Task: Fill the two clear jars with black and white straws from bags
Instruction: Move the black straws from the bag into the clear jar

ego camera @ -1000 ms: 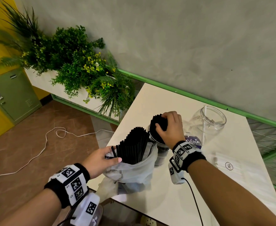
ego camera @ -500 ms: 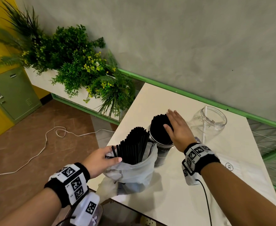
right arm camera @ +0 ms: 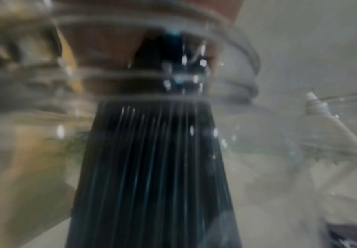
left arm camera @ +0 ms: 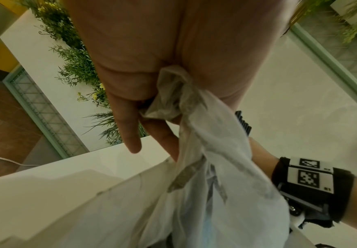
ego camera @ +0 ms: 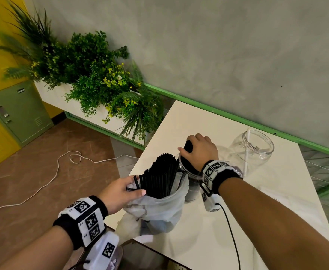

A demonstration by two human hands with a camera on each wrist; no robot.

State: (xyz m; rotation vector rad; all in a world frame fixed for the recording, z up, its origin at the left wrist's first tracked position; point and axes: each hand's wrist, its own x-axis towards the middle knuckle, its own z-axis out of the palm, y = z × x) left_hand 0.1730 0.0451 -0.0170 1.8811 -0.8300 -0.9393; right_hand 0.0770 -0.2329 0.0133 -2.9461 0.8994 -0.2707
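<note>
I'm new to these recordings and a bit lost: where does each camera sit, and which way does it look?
Head: worn on the head, looking down at the table; both forearms, left hand, right hand.
Left wrist: looks along the left hand's fingers gripping the bag.
Right wrist: blurred, facing black straws in the jar.
Shared: bag and black straws.

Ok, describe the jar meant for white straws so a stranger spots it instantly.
On the white table, look toward the grey wall side. The clear jar stands right of the right hand; unlike the jar under that hand, it holds one white straw.
</note>
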